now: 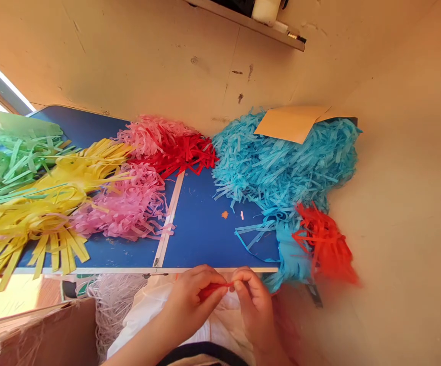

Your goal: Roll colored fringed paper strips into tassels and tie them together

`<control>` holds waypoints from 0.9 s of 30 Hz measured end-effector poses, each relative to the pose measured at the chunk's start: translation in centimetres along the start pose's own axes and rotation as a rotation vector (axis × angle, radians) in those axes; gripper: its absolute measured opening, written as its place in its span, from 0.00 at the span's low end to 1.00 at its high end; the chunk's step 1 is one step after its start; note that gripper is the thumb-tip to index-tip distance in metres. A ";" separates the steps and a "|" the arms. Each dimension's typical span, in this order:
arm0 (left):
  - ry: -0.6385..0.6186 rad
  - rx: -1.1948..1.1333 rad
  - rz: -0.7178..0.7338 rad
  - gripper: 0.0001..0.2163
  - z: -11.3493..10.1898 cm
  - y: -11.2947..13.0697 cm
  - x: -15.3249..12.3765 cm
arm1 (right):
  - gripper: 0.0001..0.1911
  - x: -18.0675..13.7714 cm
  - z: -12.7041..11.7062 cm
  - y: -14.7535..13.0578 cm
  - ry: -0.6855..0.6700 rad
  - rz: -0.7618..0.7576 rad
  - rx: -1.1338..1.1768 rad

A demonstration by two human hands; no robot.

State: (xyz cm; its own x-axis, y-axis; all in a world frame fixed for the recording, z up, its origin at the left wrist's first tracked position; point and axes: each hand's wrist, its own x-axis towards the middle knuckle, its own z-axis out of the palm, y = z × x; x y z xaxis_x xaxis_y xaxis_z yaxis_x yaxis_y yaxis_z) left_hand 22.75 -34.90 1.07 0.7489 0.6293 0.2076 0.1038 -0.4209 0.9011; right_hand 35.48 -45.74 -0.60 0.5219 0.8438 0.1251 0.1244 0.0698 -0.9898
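Observation:
Close to my lap, just in front of the table's edge, both hands meet over a piece of red paper (pixel 210 290). My left hand (pixel 192 297) is closed around it, fingers hiding most of the piece. The thumb and forefinger of my right hand (pixel 254 300) pinch its thin end. Nearest on the right, a light blue tissue fringe (pixel 292 254) hangs over the edge, with a red tissue fringe (pixel 329 244) beside it. A small orange scrap (pixel 225 215) and a pink scrap (pixel 242 215) lie on the blue table (pixel 205 249).
A large light blue fringe pile (pixel 273 162) bears a tan paper sheet (pixel 291 123). Leftward lie red (pixel 182 155), pink (pixel 136 203), yellow (pixel 63 178) and green fringes (pixel 18 157). A cardboard box (pixel 48 335) and white strings (pixel 113 300) are below left. A shelf (pixel 243 20) juts overhead.

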 end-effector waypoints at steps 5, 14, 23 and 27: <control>0.028 0.038 0.049 0.06 -0.1 0.1 -0.1 | 0.05 -0.1 -0.3 0.1 -0.070 0.016 -0.007; -0.064 0.034 0.049 0.04 -0.6 0.0 -0.2 | 0.06 0.1 -0.6 1.7 -0.058 0.256 0.416; -0.056 0.117 0.125 0.06 -1.2 -0.2 0.1 | 0.07 0.0 -0.8 0.0 -0.056 0.075 0.012; 0.077 0.201 0.227 0.06 -0.9 -0.6 -0.1 | 0.05 -0.1 -1.0 -0.2 -0.032 -0.027 -0.112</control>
State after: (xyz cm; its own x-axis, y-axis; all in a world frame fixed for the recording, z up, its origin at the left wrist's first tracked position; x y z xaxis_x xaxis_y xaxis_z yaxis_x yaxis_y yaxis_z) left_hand 22.05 -34.10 0.88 0.7168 0.5486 0.4304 0.0726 -0.6726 0.7365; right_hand 36.23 -46.31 -0.34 0.4900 0.8590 0.1480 0.2324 0.0349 -0.9720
